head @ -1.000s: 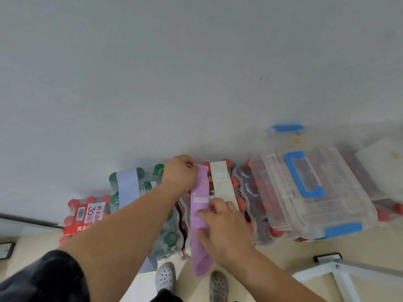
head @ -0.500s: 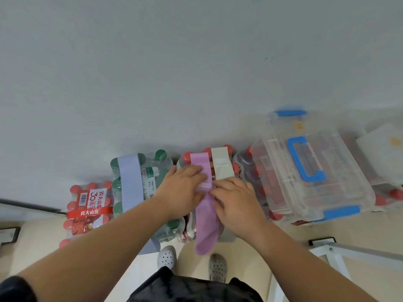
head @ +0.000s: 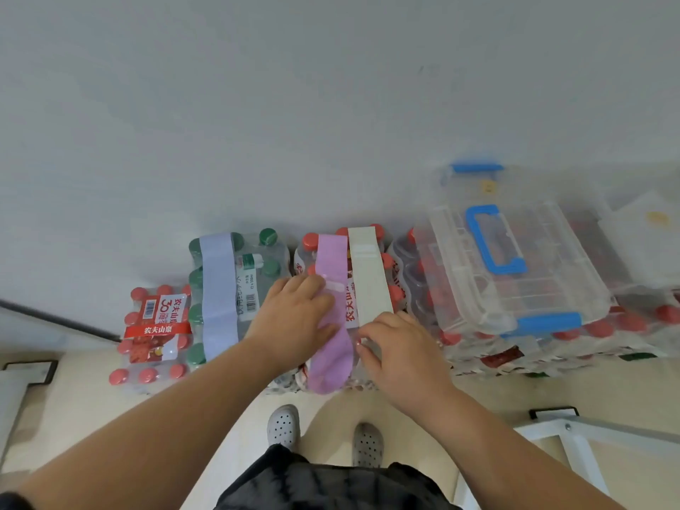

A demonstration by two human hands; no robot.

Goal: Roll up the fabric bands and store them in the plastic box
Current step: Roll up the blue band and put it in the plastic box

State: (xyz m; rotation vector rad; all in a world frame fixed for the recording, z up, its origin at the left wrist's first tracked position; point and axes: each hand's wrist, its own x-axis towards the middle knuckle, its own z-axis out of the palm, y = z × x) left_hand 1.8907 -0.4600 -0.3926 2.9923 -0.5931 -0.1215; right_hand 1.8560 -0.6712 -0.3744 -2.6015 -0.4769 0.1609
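At frame centre, the left hand (head: 294,314) presses straight fingers on the pink band (head: 330,362). The right hand (head: 401,347) curls beside it; its grip cannot be told.

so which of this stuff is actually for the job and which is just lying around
For the job:
pink band, left hand resting on it, right hand at its edge
cream band
lilac band
plastic box, lid on

Just lying about:
bottle packs under the bands and box
shoes
white frame
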